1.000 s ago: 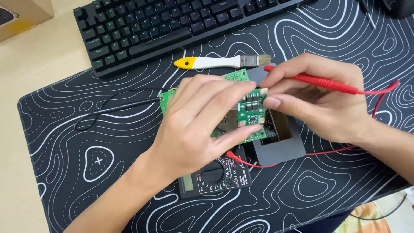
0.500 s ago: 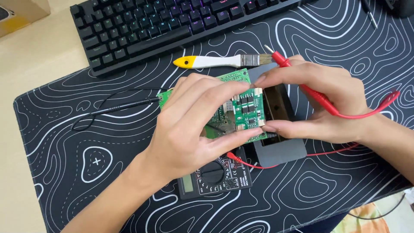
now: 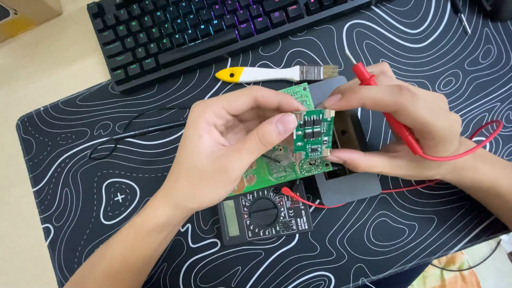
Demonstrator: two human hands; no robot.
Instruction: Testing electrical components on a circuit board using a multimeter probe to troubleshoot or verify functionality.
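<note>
My left hand (image 3: 229,136) and my right hand (image 3: 394,128) together hold a small green circuit board (image 3: 314,141) above a larger green board (image 3: 272,168). The left thumb presses on the small board's left edge. Fingers of the right hand pinch its top and bottom right corners. A red multimeter probe (image 3: 389,114) lies tucked across the right palm, tip pointing up and away. A grey holder block (image 3: 346,181) sits beneath the boards. The black multimeter (image 3: 264,213) lies just below them, with a red lead plugged in.
A black keyboard (image 3: 213,32) spans the top. A brush with a white and yellow handle (image 3: 272,73) lies below it. A black probe and wire (image 3: 133,133) rest on the patterned desk mat (image 3: 80,213) at left. A cardboard box (image 3: 24,16) is at top left.
The red probe swung from lying flat across the boards to pointing upward in my right hand. Both hands shifted their grip on the small board and lifted it slightly.
</note>
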